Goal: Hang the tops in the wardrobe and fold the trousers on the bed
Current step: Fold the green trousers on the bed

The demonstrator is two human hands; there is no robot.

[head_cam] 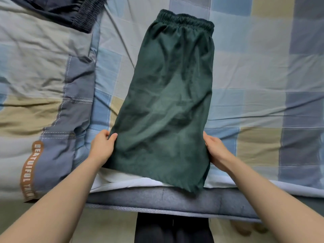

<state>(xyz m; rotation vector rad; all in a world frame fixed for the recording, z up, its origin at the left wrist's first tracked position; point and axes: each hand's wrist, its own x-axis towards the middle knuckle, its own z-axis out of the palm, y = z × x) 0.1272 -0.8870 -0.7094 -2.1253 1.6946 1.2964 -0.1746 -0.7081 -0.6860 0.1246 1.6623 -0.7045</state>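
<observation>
Both arms outstretched; left hand (103, 146), right hand (216, 151) grip green trousers (166, 102) side edges.

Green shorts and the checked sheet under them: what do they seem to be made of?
The green shorts look like thin, soft woven fabric, faintly shiny, creasing finely, with a gathered elastic waistband. The checked sheet looks like matte cotton-type cloth with soft wrinkles. Neither fibre is certain.

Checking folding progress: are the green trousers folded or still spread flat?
Folded once lengthwise: the green trousers lie as one narrow strip, waistband far, both hands gripping the near end.
</observation>
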